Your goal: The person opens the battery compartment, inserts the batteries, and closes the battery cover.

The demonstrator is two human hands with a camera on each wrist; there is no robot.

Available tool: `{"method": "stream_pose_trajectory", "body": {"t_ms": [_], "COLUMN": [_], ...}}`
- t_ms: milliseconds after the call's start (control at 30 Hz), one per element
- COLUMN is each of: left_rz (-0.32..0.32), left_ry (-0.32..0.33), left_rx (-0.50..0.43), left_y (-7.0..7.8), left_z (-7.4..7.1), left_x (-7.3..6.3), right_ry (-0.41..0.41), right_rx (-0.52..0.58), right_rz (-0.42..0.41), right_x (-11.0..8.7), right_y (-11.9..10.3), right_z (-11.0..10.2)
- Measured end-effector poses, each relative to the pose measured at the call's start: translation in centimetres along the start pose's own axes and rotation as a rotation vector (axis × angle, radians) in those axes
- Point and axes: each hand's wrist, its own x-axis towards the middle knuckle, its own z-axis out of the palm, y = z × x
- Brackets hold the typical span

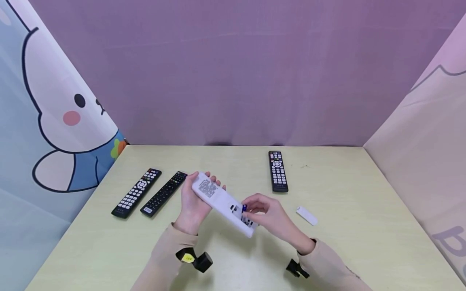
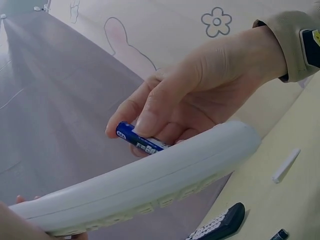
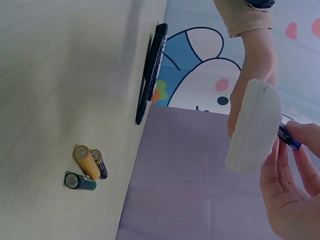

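In the head view my left hand [image 1: 193,204] grips the far end of a white remote control [image 1: 222,202], its back with a printed label turned up. The battery compartment near its lower right end is uncovered. Between thumb and fingers, my right hand [image 1: 271,216] pinches a blue battery [image 2: 142,139] right at the compartment. In the left wrist view the battery sticks up at a slant above the remote's edge; its lower end is hidden. A small white battery cover [image 1: 307,216] lies on the table, right of my right hand.
Two black remotes [image 1: 136,194] [image 1: 164,194] lie on the left of the table [image 1: 338,250], and another black remote [image 1: 278,171] at the back right. The right wrist view shows a yellow battery [image 3: 87,161], a green battery [image 3: 80,181] and a dark battery [image 3: 99,165] on the tabletop.
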Motion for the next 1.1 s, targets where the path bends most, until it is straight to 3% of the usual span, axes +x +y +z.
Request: {"method": "stream_pose_trajectory", "body": {"t_ms": [233, 467, 633, 800, 900, 1100], "left_rz": [0.015, 0.011, 0.012, 0.015, 0.018, 0.023], "left_ry": [0.015, 0.022, 0.02, 0.008, 0.004, 0.004], "left_rx": [0.014, 0.015, 0.017, 0.014, 0.006, -0.005], "left_y": [0.1, 0.0, 0.0, -0.1, 0.0, 0.4], "left_z": [0.2, 0.2, 0.4, 0.5, 0.6, 0.7], "left_x": [0.1, 0.1, 0.1, 0.2, 0.1, 0.0], "right_ry": [-0.026, -0.007, 0.01, 0.033, 0.041, -0.034], "right_rx": [-0.097, -0.164, -0.225, -0.373, -0.462, -0.522], "right_rz": [-0.139, -0.223, -0.391, -0.548, -0.551, -0.525], "right_x": [0.0, 0.0, 0.1, 0.1, -0.1, -0.5], "right_y": [0.4, 0.6, 0.9, 1.2, 1.3, 1.2], "right_z": [0.3, 0.5, 0.8, 1.1, 1.1, 1.2]}}
